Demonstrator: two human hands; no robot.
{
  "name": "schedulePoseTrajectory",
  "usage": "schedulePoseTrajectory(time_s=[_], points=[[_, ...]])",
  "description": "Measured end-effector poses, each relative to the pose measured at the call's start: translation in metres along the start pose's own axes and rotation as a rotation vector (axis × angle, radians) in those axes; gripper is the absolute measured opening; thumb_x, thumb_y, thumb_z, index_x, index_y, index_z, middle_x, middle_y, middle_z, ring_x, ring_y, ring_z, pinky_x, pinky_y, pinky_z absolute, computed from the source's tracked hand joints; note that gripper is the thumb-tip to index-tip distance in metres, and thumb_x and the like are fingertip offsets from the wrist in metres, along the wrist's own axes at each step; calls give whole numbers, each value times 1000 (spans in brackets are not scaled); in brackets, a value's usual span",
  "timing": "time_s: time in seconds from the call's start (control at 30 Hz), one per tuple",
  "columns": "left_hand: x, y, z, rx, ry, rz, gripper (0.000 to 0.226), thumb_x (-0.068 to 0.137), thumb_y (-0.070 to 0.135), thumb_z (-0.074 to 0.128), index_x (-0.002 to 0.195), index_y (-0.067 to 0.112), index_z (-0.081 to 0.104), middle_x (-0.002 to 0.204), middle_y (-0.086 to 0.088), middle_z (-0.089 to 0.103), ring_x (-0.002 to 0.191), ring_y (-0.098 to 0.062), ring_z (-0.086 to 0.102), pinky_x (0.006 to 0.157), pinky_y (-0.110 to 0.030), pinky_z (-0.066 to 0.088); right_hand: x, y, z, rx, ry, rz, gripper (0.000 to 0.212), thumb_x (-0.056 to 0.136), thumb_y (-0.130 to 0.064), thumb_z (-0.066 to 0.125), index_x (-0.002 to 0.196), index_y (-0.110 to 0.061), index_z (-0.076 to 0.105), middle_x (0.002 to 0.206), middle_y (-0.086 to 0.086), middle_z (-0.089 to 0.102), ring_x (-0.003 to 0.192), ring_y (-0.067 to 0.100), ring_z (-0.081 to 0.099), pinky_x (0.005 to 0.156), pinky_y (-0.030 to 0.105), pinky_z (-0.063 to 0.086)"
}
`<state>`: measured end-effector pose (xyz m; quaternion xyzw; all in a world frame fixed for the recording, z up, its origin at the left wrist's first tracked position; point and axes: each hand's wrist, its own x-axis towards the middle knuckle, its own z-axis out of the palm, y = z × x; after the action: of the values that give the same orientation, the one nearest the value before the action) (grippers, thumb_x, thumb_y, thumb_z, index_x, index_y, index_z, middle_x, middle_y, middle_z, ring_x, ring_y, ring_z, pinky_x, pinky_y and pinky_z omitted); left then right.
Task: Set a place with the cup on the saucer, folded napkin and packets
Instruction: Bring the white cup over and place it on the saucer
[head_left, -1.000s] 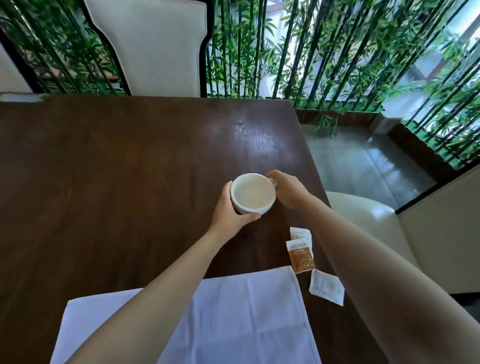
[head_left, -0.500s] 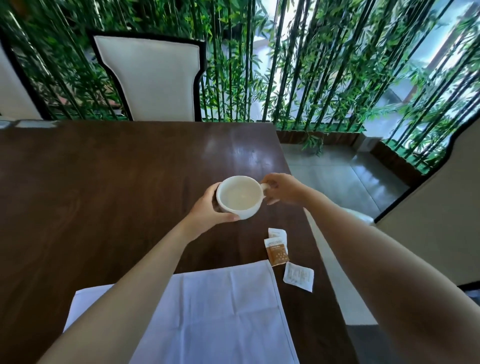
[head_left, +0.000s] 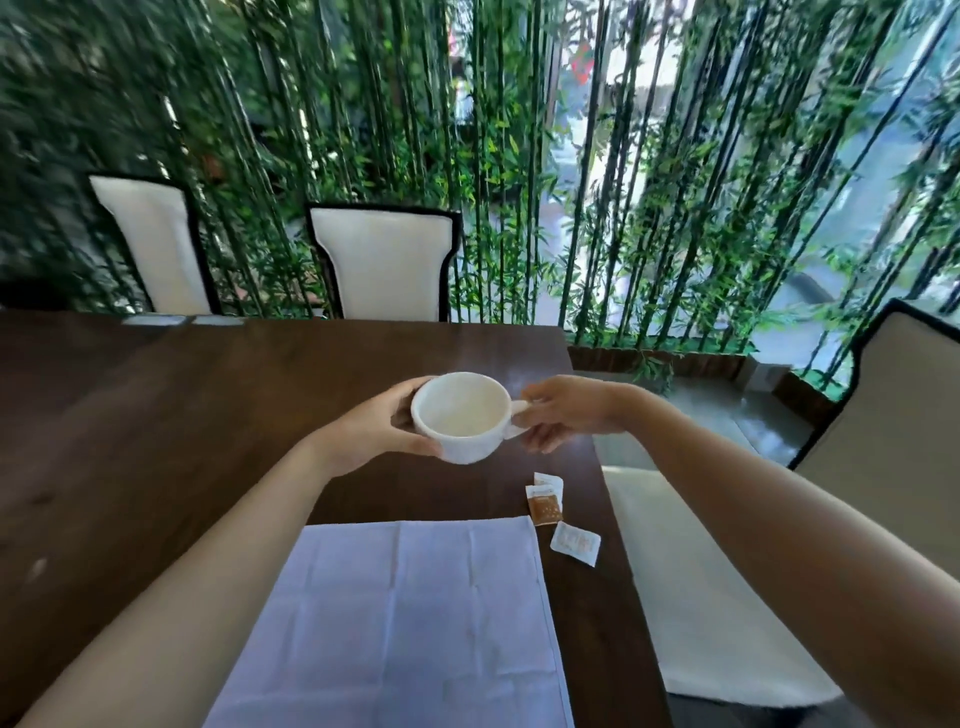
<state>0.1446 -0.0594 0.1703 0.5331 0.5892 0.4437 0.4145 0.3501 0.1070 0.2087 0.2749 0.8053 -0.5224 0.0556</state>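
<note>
i am holding the empty white cup (head_left: 461, 415) up off the dark wooden table (head_left: 156, 441), my left hand (head_left: 382, 431) cupping its side at 9 o'clock, my right hand (head_left: 563, 413) pinching its handle at 3 o'clock. no saucer is showing, so that step is waiting. the napkin (head_left: 405, 623) at 6 o'clock is lying unfolded, and the three packets (head_left: 558, 514) are lying scattered at 4 o'clock.

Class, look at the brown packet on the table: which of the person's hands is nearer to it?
Right. The right hand holds the cup's handle just above the brown packet; the left hand cradles the cup farther to the left.
</note>
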Motion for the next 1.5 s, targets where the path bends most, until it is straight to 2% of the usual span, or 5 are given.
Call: schedulePoseTrajectory(time_s=[0.4,0.67,0.97,1.17,1.5], points=[[-189,61,-27,0,138,12,85,66,31,82,140,32,40,143,2,46,132,-17,43,105,-40,40,-55,-92,108,196,-214,-268,12,92,-18,55,82,-13,59,78,13,66,61,12,67,60,20,57],[-311,27,-62,-105,547,-68,51,71,22,73,118,33,57,123,13,63,116,-4,57,94,-27,48,-34,-143,222,245,-205,-309,10,88,-20,62,78,-17,63,79,10,67,63,11,68,62,22,57],[-392,-57,-81,3,632,-246,96,65,25,85,143,31,29,142,7,43,130,-12,41,104,-29,39,11,-132,370,296,-184,-216,13,88,-23,63,83,-11,59,74,6,63,66,13,63,62,23,56],[-420,-124,-88,-79,700,-423,93,63,19,86,140,22,35,140,-1,44,130,-19,41,111,-44,35,41,-96,443,363,-175,-124,16,88,-26,63,78,-13,58,74,6,59,67,16,61,66,30,54],[-423,-194,-101,-158,625,-486,88,64,8,84,138,24,39,137,2,48,127,-16,45,101,-33,43,74,-67,498,177,-102,13,18,93,-34,52,90,-16,56,89,7,64,79,18,64,76,29,58]])
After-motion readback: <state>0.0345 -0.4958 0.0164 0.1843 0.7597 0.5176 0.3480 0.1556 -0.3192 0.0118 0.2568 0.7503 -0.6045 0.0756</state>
